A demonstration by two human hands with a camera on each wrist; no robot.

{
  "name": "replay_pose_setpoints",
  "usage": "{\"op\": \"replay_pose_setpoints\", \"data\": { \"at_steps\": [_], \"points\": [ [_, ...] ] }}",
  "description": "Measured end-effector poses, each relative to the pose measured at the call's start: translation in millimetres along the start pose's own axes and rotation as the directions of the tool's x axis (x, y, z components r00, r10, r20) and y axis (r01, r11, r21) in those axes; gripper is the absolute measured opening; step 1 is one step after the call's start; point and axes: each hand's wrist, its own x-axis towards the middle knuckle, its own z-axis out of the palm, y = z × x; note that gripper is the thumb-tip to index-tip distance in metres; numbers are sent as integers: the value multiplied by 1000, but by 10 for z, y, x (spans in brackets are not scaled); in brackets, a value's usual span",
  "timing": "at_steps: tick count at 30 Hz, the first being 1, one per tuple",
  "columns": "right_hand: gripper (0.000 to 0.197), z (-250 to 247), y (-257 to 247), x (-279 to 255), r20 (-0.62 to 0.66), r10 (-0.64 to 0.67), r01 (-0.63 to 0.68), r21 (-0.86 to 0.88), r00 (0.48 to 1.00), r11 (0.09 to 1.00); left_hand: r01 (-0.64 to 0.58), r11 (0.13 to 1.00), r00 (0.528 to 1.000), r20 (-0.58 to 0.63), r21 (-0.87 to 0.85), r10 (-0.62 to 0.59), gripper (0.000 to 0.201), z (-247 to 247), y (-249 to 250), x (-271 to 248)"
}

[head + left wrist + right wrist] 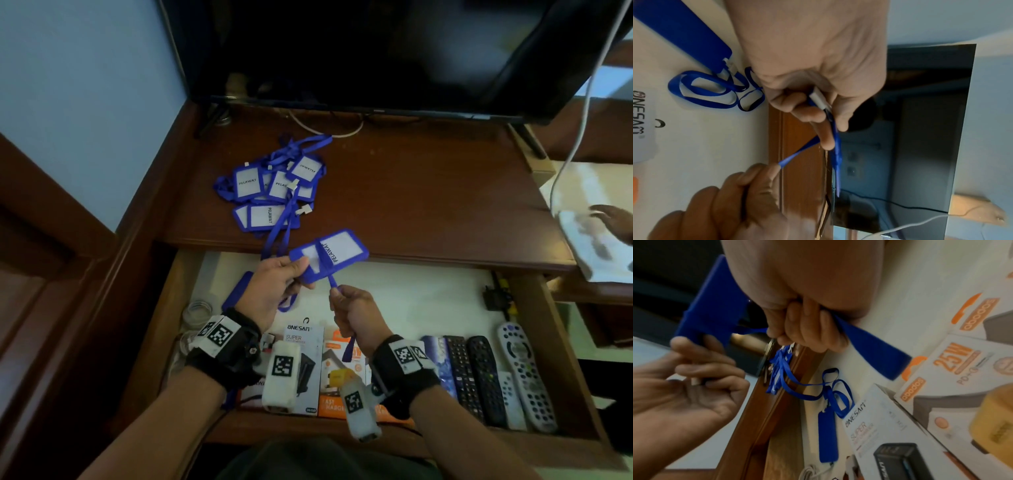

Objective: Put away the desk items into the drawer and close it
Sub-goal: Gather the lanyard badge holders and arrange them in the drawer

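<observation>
My left hand point(301, 270) pinches a blue badge holder point(329, 253) labelled PELAWAT above the open drawer point(548, 342). Its blue lanyard strap point(332, 282) is wound across the holder and runs down into my right hand point(337, 294), which grips it in a fist. In the right wrist view the strap's end point(875, 347) sticks out of the curled fingers point(807, 331). The left wrist view shows the holder point(836, 154) edge-on between thumb and fingers. A pile of several like badges point(274, 185) lies on the desk. One more badge point(236, 291) lies in the drawer's left part.
A dark TV point(376, 51) stands at the back of the wooden desk point(428, 192). The drawer's front holds charger boxes point(305, 342), several remotes point(479, 377) and coiled white cable point(197, 311). A white cord point(582, 120) hangs at right, where another person's hand point(616, 219) rests.
</observation>
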Motion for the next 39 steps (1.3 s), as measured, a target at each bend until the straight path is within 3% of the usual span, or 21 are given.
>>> {"op": "replay_pose_setpoints", "data": {
  "at_steps": [5, 10, 14, 18, 21, 24, 28, 32, 36, 39],
  "points": [
    [36, 46, -40, -74, 79, 72, -57, -175, 994, 983, 47, 996, 991, -125, 79, -37, 25, 55, -65, 41],
    [36, 56, -180, -159, 201, 46, 33, -370, 978, 928, 37, 907, 975, -214, 420, 60, 34, 10, -226, 136],
    [32, 9, -308, -203, 216, 5, 84, -403, 976, 911, 16, 744, 992, -104, 668, 72, 41, -30, -257, 175],
    [30, -68, -402, -202, 218, -13, 106, -421, 976, 901, -6, 489, 998, 32, 872, -45, 37, 28, -200, 124],
    [27, -117, -445, -173, 209, -86, 175, -455, 974, 873, -70, 394, 971, 154, 916, -184, 37, 28, -167, 76],
    [26, -167, -435, -130, 254, -97, 215, -493, 962, 843, -159, 301, 914, 255, 940, -316, 36, 41, -88, -25],
    [19, -203, -403, -147, 322, -99, 253, -481, 941, 839, -228, 336, 858, 352, 914, -374, 34, -9, -31, -79],
    [13, -281, -424, -232, 329, -85, 201, -335, 940, 920, -193, 570, 804, 461, 799, -375, 19, -46, 86, -167],
    [12, -306, -442, -257, 324, -82, 122, -104, 942, 987, -206, 685, 821, 504, 699, -268, 12, -100, 155, -188],
    [25, -269, -443, -270, 348, -107, 69, 120, 931, 990, -203, 796, 834, 526, 571, -165, 9, -100, 201, -178]
  ]
}}
